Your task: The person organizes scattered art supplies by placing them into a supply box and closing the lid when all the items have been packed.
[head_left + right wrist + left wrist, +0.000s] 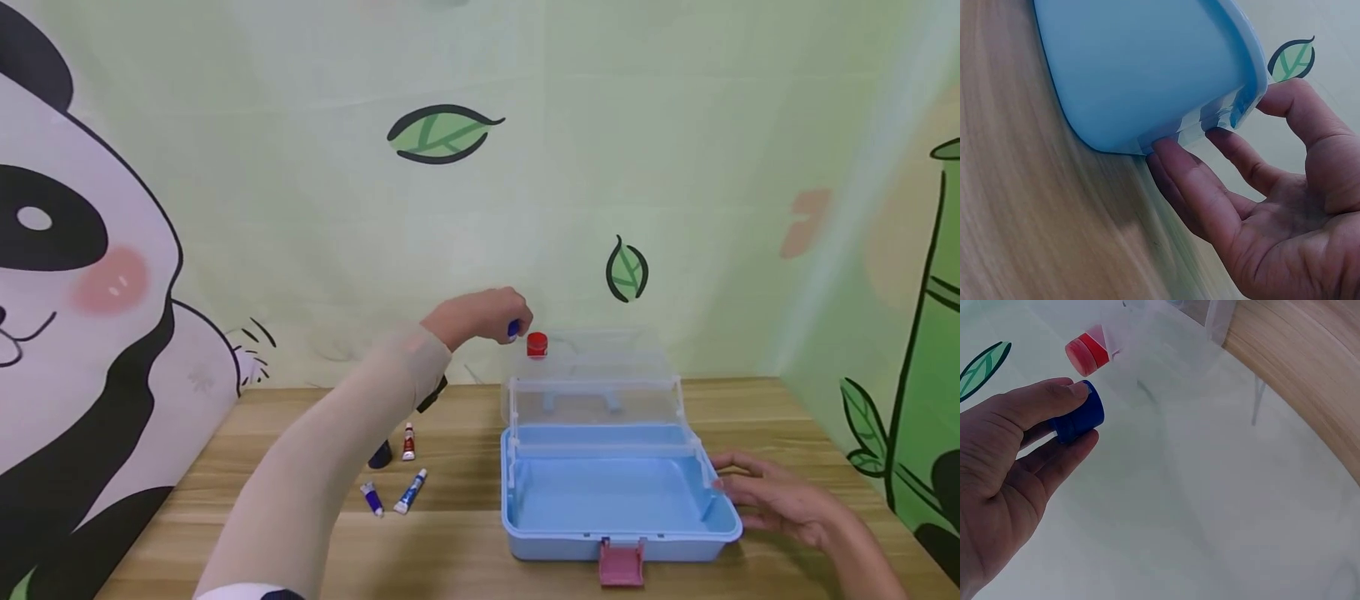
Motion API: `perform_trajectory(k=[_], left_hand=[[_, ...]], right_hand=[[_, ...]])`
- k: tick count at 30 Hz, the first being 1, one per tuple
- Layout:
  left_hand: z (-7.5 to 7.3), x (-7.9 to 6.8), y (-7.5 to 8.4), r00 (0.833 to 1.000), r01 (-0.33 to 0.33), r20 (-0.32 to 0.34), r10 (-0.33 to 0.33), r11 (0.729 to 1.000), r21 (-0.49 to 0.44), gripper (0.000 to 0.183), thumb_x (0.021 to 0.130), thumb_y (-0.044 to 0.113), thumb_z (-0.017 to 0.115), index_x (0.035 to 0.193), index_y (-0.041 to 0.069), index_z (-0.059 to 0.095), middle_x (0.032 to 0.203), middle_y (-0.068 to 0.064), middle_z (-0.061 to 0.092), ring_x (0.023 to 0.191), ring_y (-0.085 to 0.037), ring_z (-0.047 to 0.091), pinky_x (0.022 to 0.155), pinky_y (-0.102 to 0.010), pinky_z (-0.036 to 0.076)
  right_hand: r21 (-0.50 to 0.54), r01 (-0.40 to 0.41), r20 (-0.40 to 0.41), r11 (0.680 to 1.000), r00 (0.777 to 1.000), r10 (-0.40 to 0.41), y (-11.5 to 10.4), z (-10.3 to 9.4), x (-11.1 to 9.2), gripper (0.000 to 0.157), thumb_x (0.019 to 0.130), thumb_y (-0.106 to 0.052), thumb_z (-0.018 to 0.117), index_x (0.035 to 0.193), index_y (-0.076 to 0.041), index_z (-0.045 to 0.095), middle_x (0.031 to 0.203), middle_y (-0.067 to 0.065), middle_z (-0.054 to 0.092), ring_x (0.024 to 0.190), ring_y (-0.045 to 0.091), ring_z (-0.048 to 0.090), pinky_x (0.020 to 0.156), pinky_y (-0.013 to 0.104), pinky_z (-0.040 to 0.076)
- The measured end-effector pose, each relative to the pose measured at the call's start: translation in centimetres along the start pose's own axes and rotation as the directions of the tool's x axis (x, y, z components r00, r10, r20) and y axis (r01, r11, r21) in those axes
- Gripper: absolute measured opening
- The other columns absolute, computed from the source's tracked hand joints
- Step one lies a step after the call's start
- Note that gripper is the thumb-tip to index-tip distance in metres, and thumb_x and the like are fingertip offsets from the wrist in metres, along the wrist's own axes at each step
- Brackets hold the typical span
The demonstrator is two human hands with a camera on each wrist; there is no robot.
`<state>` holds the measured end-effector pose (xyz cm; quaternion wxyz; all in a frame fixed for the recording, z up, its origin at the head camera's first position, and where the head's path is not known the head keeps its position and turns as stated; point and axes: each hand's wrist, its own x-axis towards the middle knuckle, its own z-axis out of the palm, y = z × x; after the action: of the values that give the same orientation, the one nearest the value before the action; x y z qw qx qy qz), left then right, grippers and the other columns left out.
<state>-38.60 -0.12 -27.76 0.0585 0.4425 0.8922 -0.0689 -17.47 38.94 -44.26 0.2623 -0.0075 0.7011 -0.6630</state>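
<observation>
My left hand (487,315) pinches a small blue-capped paint pot (1079,417) between thumb and fingers, high above the back left of a light-blue storage box. A red-capped pot (537,345) is just beside it, at the clear plastic upper part (585,358) of the box. The box base (607,546) stands on the table with its clear top raised and a pink latch (622,565) hanging at the front. At the box's right side, my right hand (787,500) touches the rim and outer wall, its fingers (1194,181) spread and slightly bent.
Left of the box lie a red-brown paint tube (408,442), a blue tube (410,491) and a purple tube (372,498). A dark blue pot (380,454) is partly hidden by my left forearm. Behind the wooden table (442,558) hangs a printed backdrop (300,167).
</observation>
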Motion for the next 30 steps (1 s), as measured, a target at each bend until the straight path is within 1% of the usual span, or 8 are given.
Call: perform_trajectory(k=[4,8,13,15,18,22,25,30], left_hand=[[-0.2,0.6,0.4,1.0,-0.005,0.009,0.005,1.0,-0.004,0.013,0.095,0.002,0.065,0.105,0.005,0.073,0.093,-0.003,0.06,0.081,-0.018,0.053,0.072,-0.024,0.046],[0.1,1.3,0.5,1.0,0.004,0.014,-0.004,1.0,0.004,0.016,0.094,0.001,0.064,0.107,0.006,0.071,0.093,-0.004,0.059,0.08,-0.017,0.052,0.07,-0.023,0.045],[0.7,1.9,0.6,0.999,0.037,0.029,-0.037,0.999,-0.013,0.027,0.093,0.005,0.068,0.12,0.007,0.064,0.103,-0.005,0.061,0.085,-0.018,0.056,0.074,-0.023,0.049],[0.8,2.1,0.6,0.999,0.048,0.026,-0.047,0.998,-0.028,0.031,0.093,0.006,0.07,0.123,0.007,0.06,0.105,-0.005,0.062,0.088,-0.019,0.057,0.076,-0.024,0.05],[1.0,2.3,0.5,0.999,0.052,0.01,-0.052,0.998,-0.047,0.026,0.093,0.006,0.071,0.116,0.007,0.06,0.101,-0.005,0.062,0.088,-0.02,0.057,0.078,-0.025,0.05],[1.1,2.6,0.4,0.999,0.029,-0.013,-0.03,0.998,-0.048,0.018,0.092,0.006,0.072,0.105,0.009,0.061,0.095,-0.003,0.06,0.085,-0.019,0.056,0.075,-0.024,0.049],[1.0,3.0,0.4,1.0,0.007,-0.019,-0.008,0.998,-0.055,0.016,0.092,0.005,0.072,0.103,0.009,0.061,0.094,-0.003,0.059,0.084,-0.018,0.055,0.074,-0.024,0.048],[0.6,3.8,0.8,0.998,-0.056,-0.009,0.056,0.995,-0.085,0.015,0.09,0.003,0.072,0.101,0.006,0.064,0.094,-0.004,0.062,0.085,-0.018,0.054,0.075,-0.025,0.048]], right_hand=[[0.005,-0.006,-0.008,1.0,1.0,0.006,0.0,0.1,-0.1,0.029,0.104,-0.016,0.056,0.132,-0.009,0.053,0.125,0.006,0.063,0.111,0.019,0.066,0.092,0.047,0.057],[0.016,-0.006,-0.01,1.0,1.0,0.006,-0.1,0.1,-0.3,0.029,0.104,-0.015,0.055,0.132,-0.008,0.053,0.124,0.005,0.063,0.11,0.019,0.066,0.091,0.047,0.057],[0.013,-0.008,-0.018,1.0,1.0,0.008,-0.2,0.2,-0.4,0.029,0.104,-0.015,0.055,0.132,-0.009,0.053,0.124,0.005,0.063,0.11,0.018,0.066,0.091,0.047,0.057],[0.011,-0.009,-0.019,1.0,1.0,0.009,-0.2,0.3,-0.3,0.029,0.104,-0.015,0.055,0.132,-0.009,0.053,0.124,0.005,0.063,0.11,0.018,0.065,0.09,0.046,0.057],[0.012,-0.007,-0.012,1.0,1.0,0.007,-0.1,0.4,-0.2,0.029,0.104,-0.014,0.054,0.132,-0.009,0.053,0.123,0.005,0.063,0.11,0.018,0.065,0.09,0.046,0.057],[0.02,-0.007,-0.002,1.0,1.0,0.008,-0.1,0.4,-0.1,0.029,0.104,-0.014,0.054,0.132,-0.009,0.053,0.122,0.005,0.063,0.109,0.019,0.065,0.09,0.046,0.057],[0.023,-0.008,0.004,1.0,1.0,0.008,-0.1,0.4,-0.1,0.029,0.104,-0.014,0.053,0.132,-0.009,0.052,0.122,0.005,0.063,0.11,0.019,0.065,0.09,0.047,0.057],[0.023,-0.017,0.003,1.0,1.0,0.017,-0.3,0.3,-0.1,0.03,0.104,-0.014,0.053,0.133,-0.008,0.05,0.122,0.005,0.063,0.11,0.019,0.065,0.091,0.047,0.057]])
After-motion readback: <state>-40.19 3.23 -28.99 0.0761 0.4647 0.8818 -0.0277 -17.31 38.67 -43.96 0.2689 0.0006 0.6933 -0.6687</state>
